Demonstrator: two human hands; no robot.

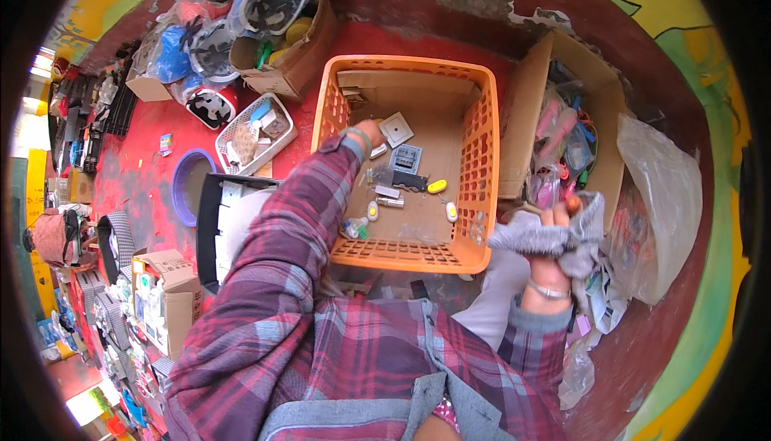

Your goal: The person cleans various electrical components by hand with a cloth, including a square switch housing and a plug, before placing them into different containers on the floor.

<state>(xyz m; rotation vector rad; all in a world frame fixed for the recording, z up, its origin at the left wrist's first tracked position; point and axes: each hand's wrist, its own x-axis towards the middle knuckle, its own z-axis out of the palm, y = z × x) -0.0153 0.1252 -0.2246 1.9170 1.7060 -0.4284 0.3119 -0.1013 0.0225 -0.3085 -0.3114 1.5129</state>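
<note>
My left hand [369,132] reaches over the left side of an orange plastic basket [408,63], its fingers curled; what they hold, if anything, is hidden. Close beside it lies a white square plate [396,130]. Inside the basket are also a grey square switch-like piece [406,159], a clear plastic piece [378,174], a dark flat piece [410,180], a small silvery cylinder [390,202] and several yellow-and-white gadgets [451,211]. To the right of the basket my right hand [551,220] is closed on a grey cloth [590,220], which drapes over its fingers and wrist.
At the right stands an open cardboard box [526,120] of colourful bagged items, with a clear plastic sheet [662,192] beside it. A white basket [273,145], a purple basin [186,192] and a box with helmets [277,79] are at the left. Crowded goods line the far left.
</note>
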